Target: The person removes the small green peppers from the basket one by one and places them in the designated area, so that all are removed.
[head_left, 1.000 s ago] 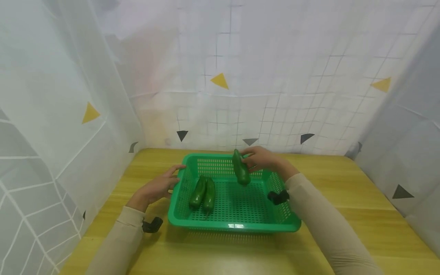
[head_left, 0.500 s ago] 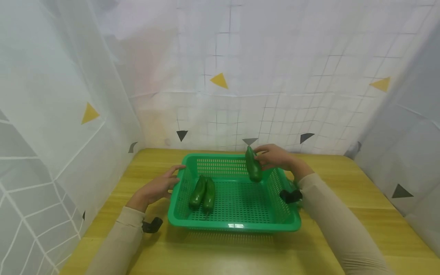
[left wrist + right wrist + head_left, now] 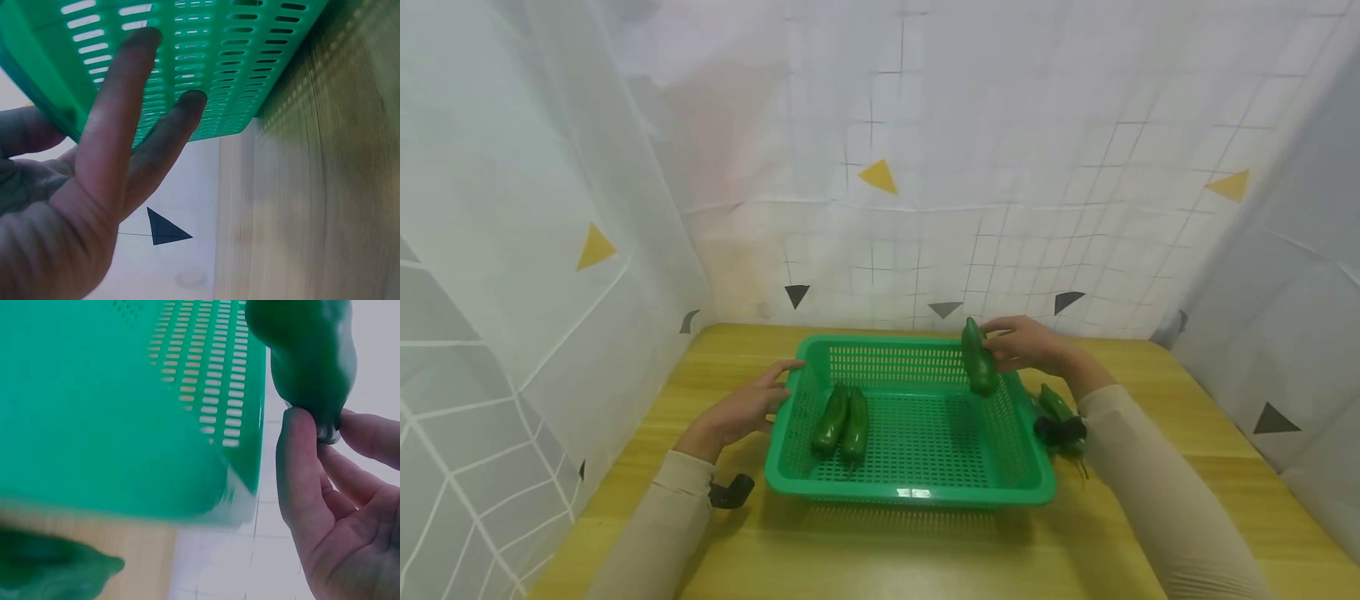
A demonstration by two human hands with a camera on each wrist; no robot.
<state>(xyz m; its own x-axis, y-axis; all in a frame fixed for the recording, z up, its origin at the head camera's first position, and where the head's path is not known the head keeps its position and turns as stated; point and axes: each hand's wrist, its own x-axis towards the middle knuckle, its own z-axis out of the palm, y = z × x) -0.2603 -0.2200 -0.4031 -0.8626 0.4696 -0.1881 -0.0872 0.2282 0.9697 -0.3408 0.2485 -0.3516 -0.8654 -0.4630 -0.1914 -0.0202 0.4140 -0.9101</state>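
the right hand (image 3: 1022, 343) pinched a green pepper (image 3: 977, 362) by one end, thumb against fingers, over the upper right part of the green basket (image 3: 842, 489). the left hand (image 3: 743, 410), fingers spread and extended, touched its left side. two peppers (image 3: 854, 429) lay inside, left of frame centre; another pepper (image 3: 1056, 403) was at centre right, partly hidden, on the wooden table (image 3: 1157, 408).

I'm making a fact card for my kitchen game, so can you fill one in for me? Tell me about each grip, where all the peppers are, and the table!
Left grip: fingers touching the left side of the green basket
Right grip: pinching a green pepper near the basket's back right corner
Inside basket: two peppers, side by side, on the left
Right of basket: at least one other pepper, partly hidden; exact number unclear
Table: yellowish, wood-grained
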